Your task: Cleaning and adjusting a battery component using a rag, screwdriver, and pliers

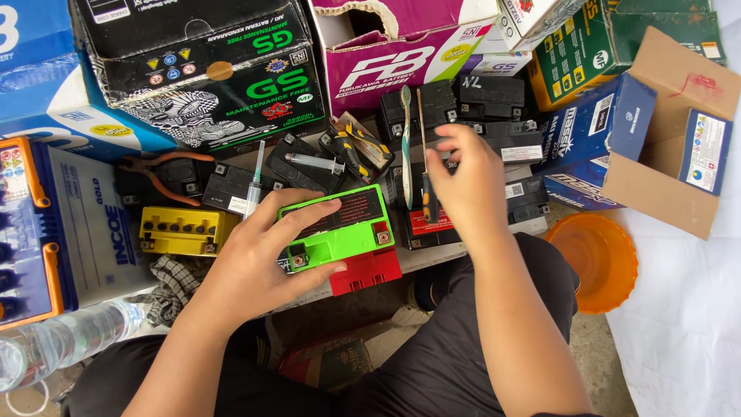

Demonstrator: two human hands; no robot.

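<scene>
My left hand (258,259) grips a bright green battery (340,232) with a dark label on top, fingers across its top and thumb against its near side. The battery rests on a red battery (369,272). My right hand (463,185) hovers with bent fingers over several black batteries (494,108). Right beside its thumb lie a screwdriver (427,197) with a black and orange handle and a grey toothbrush (406,139). Whether the hand touches the screwdriver is unclear.
A yellow battery (185,230), two syringes (312,162), orange-handled pliers (166,174) and yellow-black pliers (363,147) lie left of centre. A large white and blue battery (85,224) and a water bottle (65,340) are at the left. Cardboard boxes (216,69) line the back, an orange bowl (596,259) sits at the right.
</scene>
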